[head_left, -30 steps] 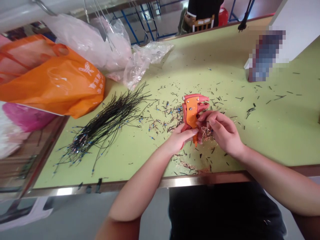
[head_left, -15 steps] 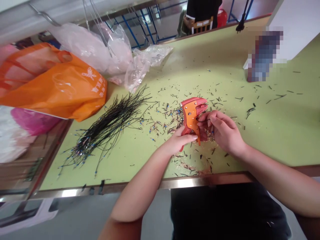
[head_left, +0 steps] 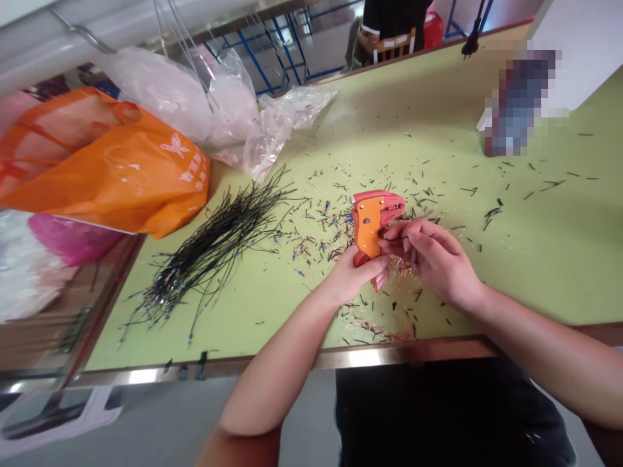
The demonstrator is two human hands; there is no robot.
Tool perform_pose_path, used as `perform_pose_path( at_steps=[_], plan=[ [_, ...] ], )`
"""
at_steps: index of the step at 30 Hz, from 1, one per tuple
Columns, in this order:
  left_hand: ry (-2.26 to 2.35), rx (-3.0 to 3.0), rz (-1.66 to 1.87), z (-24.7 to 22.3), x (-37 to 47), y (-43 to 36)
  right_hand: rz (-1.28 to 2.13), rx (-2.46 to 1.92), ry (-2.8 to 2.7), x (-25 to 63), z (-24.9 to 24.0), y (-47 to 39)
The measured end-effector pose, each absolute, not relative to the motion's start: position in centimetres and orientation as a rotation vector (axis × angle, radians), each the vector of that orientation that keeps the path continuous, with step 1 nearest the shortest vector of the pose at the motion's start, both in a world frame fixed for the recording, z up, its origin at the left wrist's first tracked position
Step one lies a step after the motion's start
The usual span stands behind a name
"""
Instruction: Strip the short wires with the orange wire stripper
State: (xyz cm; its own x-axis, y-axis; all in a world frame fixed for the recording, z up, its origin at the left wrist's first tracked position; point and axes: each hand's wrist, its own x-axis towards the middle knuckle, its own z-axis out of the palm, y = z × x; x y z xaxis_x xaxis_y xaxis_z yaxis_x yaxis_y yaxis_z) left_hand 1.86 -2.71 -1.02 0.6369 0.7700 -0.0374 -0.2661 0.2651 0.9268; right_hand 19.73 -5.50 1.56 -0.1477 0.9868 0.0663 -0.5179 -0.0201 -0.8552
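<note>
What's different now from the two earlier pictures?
The left hand has closed further around the handles of the red-and-orange hand tool, whose nose looks more nearly shut and sits slightly lower in view; the camera also shifted a little. Nothing was visibly released: the right hand still pinches a dark wire, and the black wire bundle stayed put.
</note>
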Motion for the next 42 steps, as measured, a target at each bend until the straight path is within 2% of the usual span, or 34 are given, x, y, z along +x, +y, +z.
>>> perform_pose_path(
  at_steps=[6, 19, 28, 42],
  plan=[
    [0.646, 1.065, 0.727, -0.8, 1.8, -2.9, 1.497, -0.709, -0.908, 19.5, 1.6, -5.6],
    [0.4, 0.928, 0.547, -0.8, 0.9, -1.9, 1.519, -0.705, -0.696, 21.3, 4.0, -4.1],
    [0.34, 0.88, 0.503, -0.6, 0.9, -2.0, 1.608, -0.767, -0.612, 21.4, 3.1, -3.1],
    [0.338, 0.888, 0.482, -0.5, 1.0, -2.0, 1.729, -0.704, -0.796, 22.1, 2.3, -2.5]
  ],
)
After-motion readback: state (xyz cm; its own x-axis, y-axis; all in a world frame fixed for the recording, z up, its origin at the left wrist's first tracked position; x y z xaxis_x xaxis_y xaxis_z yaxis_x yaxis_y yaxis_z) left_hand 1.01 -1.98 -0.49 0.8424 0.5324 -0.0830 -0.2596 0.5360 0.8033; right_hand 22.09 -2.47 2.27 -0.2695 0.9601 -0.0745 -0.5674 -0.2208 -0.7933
